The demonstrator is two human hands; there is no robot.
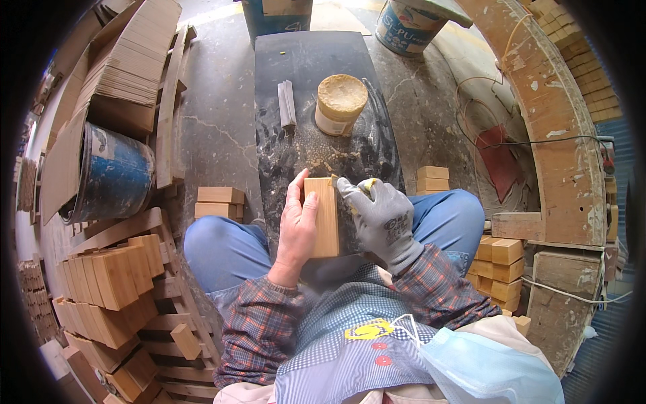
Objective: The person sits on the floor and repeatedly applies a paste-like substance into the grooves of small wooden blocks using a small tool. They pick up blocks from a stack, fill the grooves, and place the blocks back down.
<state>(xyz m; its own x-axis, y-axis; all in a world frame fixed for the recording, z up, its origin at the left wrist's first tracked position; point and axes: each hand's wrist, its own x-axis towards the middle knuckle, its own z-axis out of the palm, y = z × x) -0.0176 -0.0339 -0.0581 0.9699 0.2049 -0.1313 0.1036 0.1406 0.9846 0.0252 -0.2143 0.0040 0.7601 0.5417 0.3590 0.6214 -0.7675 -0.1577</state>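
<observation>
A rectangular wooden block (323,217) stands lengthwise before me over a dark, smeared board (275,151). My bare left hand (297,222) grips it from the left, thumb on its top face. My right hand (383,217), in a grey coated work glove, is at its far right corner with the index finger stretched forward. A small yellowish tool (333,180), mostly hidden by the glove, touches that corner; its kind is unclear. Farther along the board stand a tub of beige paste (342,103) and a folded grey strip (286,103).
Stacked wooden blocks lie on a pallet at left (113,275), by my left knee (217,202), and at right (499,267). A blue bucket (116,166) and cardboard (133,55) are at left. Paint buckets (409,30) stand ahead; a cable (550,141) crosses a wooden bench (560,116).
</observation>
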